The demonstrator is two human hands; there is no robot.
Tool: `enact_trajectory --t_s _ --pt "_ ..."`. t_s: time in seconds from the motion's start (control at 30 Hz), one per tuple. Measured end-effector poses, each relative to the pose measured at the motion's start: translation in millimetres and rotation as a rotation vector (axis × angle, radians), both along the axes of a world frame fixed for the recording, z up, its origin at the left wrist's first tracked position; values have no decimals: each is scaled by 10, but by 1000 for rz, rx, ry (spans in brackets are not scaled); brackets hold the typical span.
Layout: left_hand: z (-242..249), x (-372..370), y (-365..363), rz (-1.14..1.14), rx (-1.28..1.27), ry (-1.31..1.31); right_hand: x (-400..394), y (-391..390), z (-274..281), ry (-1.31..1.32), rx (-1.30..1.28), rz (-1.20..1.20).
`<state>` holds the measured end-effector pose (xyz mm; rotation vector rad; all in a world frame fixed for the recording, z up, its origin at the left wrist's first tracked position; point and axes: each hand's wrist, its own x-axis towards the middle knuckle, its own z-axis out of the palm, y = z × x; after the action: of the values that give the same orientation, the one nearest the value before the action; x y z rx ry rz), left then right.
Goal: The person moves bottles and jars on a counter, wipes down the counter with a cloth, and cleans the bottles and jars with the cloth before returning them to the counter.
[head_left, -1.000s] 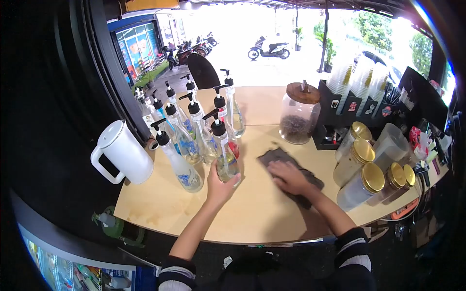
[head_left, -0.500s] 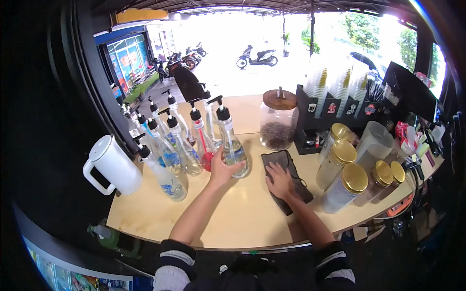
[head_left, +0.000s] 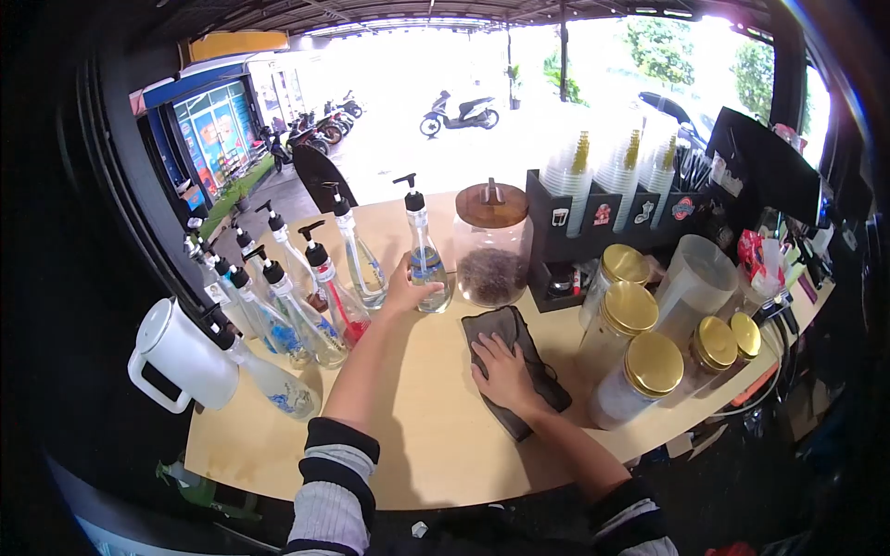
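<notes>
My left hand (head_left: 411, 291) is wrapped round the lower part of a clear pump bottle (head_left: 429, 266) with a black pump top and blue print. The bottle stands upright on the table, just left of a round jar (head_left: 491, 271) with a wooden lid and dark contents. My right hand (head_left: 504, 372) lies flat with fingers spread on a dark folded cloth (head_left: 548, 385). Left of my left hand are a pump bottle with red liquid (head_left: 339, 301), another clear pump bottle (head_left: 364, 269) and several more in a cluster.
A white pitcher (head_left: 185, 357) and a whitish pump bottle (head_left: 283, 391) stand at the left edge. On the right are gold-lidded canisters (head_left: 638, 380), a translucent pitcher (head_left: 695, 278) and a black cup holder (head_left: 593, 243) with stacked cups. The wooden tabletop (head_left: 422, 445) spans the front.
My left hand has moved the pump bottle back across the table, nearer the jar. My right hand stays on the cloth. The whole view has shifted slightly.
</notes>
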<state>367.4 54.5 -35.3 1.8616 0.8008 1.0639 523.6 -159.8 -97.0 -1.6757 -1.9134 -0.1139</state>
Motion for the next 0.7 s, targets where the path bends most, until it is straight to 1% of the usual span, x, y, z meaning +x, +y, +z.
enact_trajectory --t_s 0.17,0.23,0.27,0.33,0.37,0.43,0.57,0.6,0.67,0.7 --pt "-127 56 210 -88 14 -120 11 2 16 -25 -70 -8" --pt "-148 29 231 26 125 59 -1 0 13 -23 -76 -2" --pt "-180 43 213 31 123 59 3 -3 15 -23 -62 -2" --pt "-145 153 39 259 142 17 -1 -12 18 -21 -49 -1" --pt "-123 181 -38 259 142 17 -2 -15 24 -19 -36 -1" --pt "-124 214 -115 562 296 253 -1 -16 33 -18 -21 -1" --pt "-96 194 -76 500 221 172 2 -11 35 -18 -28 -4" --pt "-103 175 -33 436 172 84 -7 -14 27 -9 -37 -6" --pt "-101 128 71 373 118 0 -3 -6 24 -7 -36 -3" --pt "-153 104 185 292 83 6 -1 -6 23 -9 -30 -1"
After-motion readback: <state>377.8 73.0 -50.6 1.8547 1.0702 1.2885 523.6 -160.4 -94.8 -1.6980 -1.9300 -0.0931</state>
